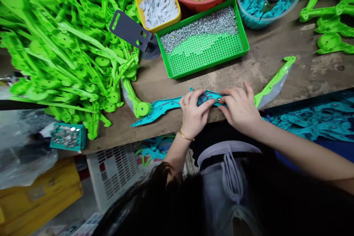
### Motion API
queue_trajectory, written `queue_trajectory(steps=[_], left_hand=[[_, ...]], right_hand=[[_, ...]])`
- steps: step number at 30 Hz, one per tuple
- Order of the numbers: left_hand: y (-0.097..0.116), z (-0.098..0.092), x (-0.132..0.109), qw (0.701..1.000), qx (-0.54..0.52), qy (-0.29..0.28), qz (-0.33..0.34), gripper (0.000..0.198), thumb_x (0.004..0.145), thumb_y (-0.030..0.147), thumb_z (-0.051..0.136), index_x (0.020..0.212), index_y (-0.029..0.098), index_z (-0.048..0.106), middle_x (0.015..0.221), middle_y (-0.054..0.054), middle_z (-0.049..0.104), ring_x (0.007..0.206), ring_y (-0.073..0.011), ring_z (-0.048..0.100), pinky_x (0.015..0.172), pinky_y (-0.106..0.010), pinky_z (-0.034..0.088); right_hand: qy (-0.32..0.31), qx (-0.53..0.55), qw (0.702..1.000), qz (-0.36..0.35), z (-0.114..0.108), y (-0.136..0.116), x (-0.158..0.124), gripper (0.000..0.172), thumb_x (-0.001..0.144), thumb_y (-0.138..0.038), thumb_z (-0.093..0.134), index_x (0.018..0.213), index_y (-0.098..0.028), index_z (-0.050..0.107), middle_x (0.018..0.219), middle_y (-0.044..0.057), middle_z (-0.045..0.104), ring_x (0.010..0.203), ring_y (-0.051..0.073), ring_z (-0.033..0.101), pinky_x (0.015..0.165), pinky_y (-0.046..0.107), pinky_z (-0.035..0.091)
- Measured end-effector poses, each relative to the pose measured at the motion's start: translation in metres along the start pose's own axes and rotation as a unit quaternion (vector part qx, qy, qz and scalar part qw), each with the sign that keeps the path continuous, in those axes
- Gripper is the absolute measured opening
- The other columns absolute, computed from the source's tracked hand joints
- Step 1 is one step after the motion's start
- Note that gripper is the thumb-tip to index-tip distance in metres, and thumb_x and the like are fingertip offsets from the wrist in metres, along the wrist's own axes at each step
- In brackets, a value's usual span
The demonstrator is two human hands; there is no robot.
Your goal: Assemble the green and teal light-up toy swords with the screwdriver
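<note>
just above the lower middle of the frame, we see the left hand (195,108) grasping the blue shell (163,107) near the surface's (271,53) front edge; the right hand (241,108) bends over its middle, and we cannot tell what it grips. we judge the shell light and stiff, best held by its broad body (the thin wires (205,97) look fragile). beyond, the arm hides where the green limb (272,84) right of centre joins.
</note>
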State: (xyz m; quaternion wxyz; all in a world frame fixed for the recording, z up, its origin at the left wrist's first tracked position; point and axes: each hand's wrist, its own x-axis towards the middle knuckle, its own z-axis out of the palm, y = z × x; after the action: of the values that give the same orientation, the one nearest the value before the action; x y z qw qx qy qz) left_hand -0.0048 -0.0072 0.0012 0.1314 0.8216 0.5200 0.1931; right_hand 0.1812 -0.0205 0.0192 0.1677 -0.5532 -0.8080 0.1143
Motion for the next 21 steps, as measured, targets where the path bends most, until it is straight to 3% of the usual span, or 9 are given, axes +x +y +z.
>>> queue_trajectory(steps=[4, 12, 18, 21], left_hand=[[0.0006, -0.0005, -0.0011, 1.0, 0.005, -0.005, 0.002, 0.022, 0.091, 0.03, 0.054, 0.103, 0.036, 0.072, 0.128, -0.005, 0.058, 0.119, -0.0259, 0.043, 0.1, -0.047, 0.032], [0.0004, -0.0021, -0.0008, 1.0, 0.003, -0.006, 0.019, 0.022, 0.092, 0.03, 0.054, 0.105, 0.033, 0.071, 0.128, -0.007, 0.057, 0.119, -0.0266, 0.042, 0.099, -0.047, 0.031], [-0.0005, -0.0003, -0.0017, 0.999, 0.023, -0.009, 0.035, 0.018, 0.09, 0.029, 0.056, 0.097, 0.033, 0.072, 0.13, -0.005, 0.058, 0.12, -0.0284, 0.04, 0.098, -0.049, 0.03], [-0.0002, -0.0014, -0.0016, 0.999, 0.018, 0.001, 0.032, 0.016, 0.089, 0.033, 0.057, 0.098, 0.029, 0.071, 0.127, -0.006, 0.06, 0.119, -0.0278, 0.042, 0.1, -0.048, 0.03]], right_hand=[[0.007, 0.006, 1.0, 0.011, -0.0003, 0.0005, 0.0002, 0.013, 0.09, -0.028, 0.052, 0.094, -0.017, 0.06, 0.109, 0.01, 0.065, 0.108, 0.025, 0.053, 0.112, 0.053, 0.024], [-0.038, 0.035, 0.998, 0.043, -0.0012, 0.0018, 0.0061, 0.01, 0.087, -0.025, 0.058, 0.091, -0.017, 0.06, 0.109, 0.01, 0.063, 0.11, 0.026, 0.054, 0.112, 0.053, 0.025], [-0.046, 0.029, 0.999, 0.004, -0.0031, 0.0045, 0.0065, 0.01, 0.087, -0.026, 0.059, 0.087, -0.018, 0.066, 0.112, 0.008, 0.065, 0.112, 0.027, 0.053, 0.112, 0.055, 0.023], [-0.02, 0.032, 0.999, -0.016, -0.0076, 0.0085, 0.0002, 0.017, 0.09, -0.029, 0.056, 0.096, -0.019, 0.068, 0.113, 0.007, 0.066, 0.11, 0.025, 0.055, 0.112, 0.055, 0.023]])
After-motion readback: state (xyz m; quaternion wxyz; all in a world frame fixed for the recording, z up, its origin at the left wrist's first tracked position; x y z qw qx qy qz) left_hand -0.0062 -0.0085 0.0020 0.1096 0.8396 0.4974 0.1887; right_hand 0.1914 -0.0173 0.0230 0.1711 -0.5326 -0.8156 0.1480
